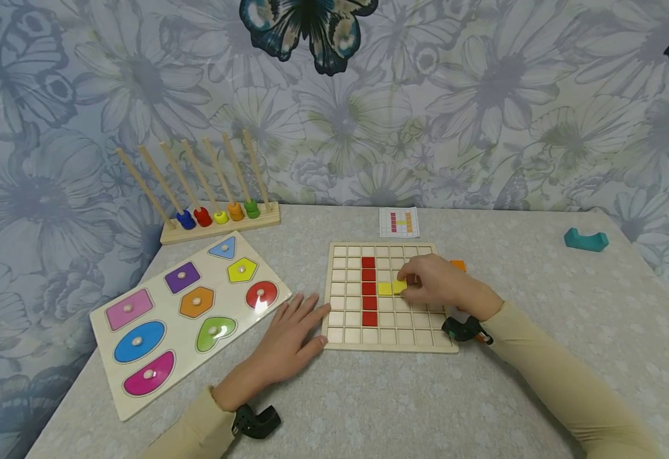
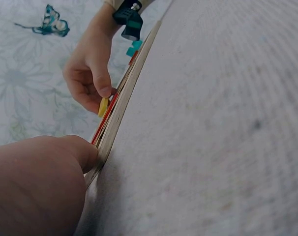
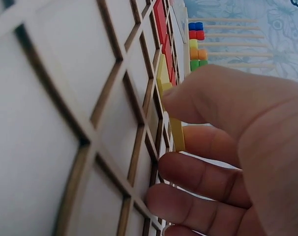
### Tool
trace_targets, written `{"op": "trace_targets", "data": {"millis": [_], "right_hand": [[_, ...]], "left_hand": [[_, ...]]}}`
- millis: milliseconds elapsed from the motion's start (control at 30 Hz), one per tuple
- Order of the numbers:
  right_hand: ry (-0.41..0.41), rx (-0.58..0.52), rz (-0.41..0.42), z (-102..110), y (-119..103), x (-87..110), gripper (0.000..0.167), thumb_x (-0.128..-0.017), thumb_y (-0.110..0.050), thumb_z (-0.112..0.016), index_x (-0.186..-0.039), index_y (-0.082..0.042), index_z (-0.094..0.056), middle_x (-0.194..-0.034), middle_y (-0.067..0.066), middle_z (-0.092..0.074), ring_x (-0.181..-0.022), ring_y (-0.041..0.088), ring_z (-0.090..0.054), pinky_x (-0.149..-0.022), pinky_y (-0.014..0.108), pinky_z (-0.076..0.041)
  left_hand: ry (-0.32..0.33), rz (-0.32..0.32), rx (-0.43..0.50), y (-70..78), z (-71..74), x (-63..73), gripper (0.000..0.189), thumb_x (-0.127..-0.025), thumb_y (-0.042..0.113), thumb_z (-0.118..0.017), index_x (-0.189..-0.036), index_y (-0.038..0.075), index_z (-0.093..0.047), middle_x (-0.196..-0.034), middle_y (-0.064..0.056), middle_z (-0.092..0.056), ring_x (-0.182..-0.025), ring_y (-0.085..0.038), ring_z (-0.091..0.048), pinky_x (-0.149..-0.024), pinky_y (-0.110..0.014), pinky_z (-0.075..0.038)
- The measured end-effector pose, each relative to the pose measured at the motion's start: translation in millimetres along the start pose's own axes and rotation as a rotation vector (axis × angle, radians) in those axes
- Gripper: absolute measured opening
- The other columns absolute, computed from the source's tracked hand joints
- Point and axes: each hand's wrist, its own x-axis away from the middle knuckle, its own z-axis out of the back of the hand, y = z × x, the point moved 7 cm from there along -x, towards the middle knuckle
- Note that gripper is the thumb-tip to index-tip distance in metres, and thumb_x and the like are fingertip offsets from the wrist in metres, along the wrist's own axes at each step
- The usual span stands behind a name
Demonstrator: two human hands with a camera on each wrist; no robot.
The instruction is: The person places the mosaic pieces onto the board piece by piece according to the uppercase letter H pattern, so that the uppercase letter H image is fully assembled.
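Note:
A wooden grid board [image 1: 391,339] lies on the table, with a column of red square tiles [image 1: 369,289] set in its cells. One yellow tile [image 1: 384,289] sits beside the middle of that column. My right hand [image 1: 440,280] pinches a second yellow tile [image 1: 399,287] between thumb and fingers, just right of the first; in the right wrist view this yellow tile [image 3: 177,133] stands tilted at the grid. At the board's left edge rests my left hand [image 1: 288,338], fingers extended, the fingertips touching the rim. In the left wrist view its thumb [image 2: 82,152] lies against the board's edge.
A shape puzzle board [image 1: 182,366] with knobbed pieces lies at left. Behind it stands a peg rack [image 1: 219,233] with coloured beads. A pattern card [image 1: 399,222] lies behind the grid. Orange pieces [image 1: 458,264] show partly behind the right hand. A teal block [image 1: 586,240] lies far right.

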Motion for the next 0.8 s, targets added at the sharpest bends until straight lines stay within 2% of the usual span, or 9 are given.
{"op": "trace_targets", "data": {"millis": [333,567,800], "right_hand": [[-0.004,0.012,-0.005,-1.8,1.0,-0.6,0.018,-0.083,-0.014,-0.078,-0.1,-0.008,-0.077,-0.082,0.0,-0.064,-0.072,0.01,-0.051,-0.069,0.027,-0.046],[0.001,0.019,0.01,-1.6,-0.4,-1.3,0.017,-0.083,-0.014,-0.077,-0.099,-0.008,-0.076,-0.082,0.001,-0.063,-0.072,0.01,-0.049,-0.068,0.027,-0.045],[-0.011,-0.006,-0.02,-1.3,0.7,-0.4,0.018,-0.083,-0.014,-0.077,-0.1,-0.008,-0.077,-0.082,0.001,-0.062,-0.072,0.011,-0.048,-0.068,0.026,-0.044]], "left_hand": [[0.012,0.001,0.002,-0.6,-0.2,0.4,0.056,-0.097,0.028,-0.061,-0.15,0.012,-0.051,-0.161,-0.021,-0.04,-0.154,-0.048,-0.025,-0.122,-0.068,-0.017],[-0.021,0.019,-0.002,-2.2,-0.8,-0.1,0.057,-0.098,0.03,-0.06,-0.152,0.013,-0.05,-0.163,-0.02,-0.037,-0.156,-0.046,-0.022,-0.123,-0.067,-0.014],[-0.027,0.017,-0.006,-2.3,-1.5,-0.4,0.057,-0.098,0.03,-0.06,-0.152,0.014,-0.05,-0.163,-0.02,-0.037,-0.156,-0.046,-0.022,-0.123,-0.068,-0.014]]}}
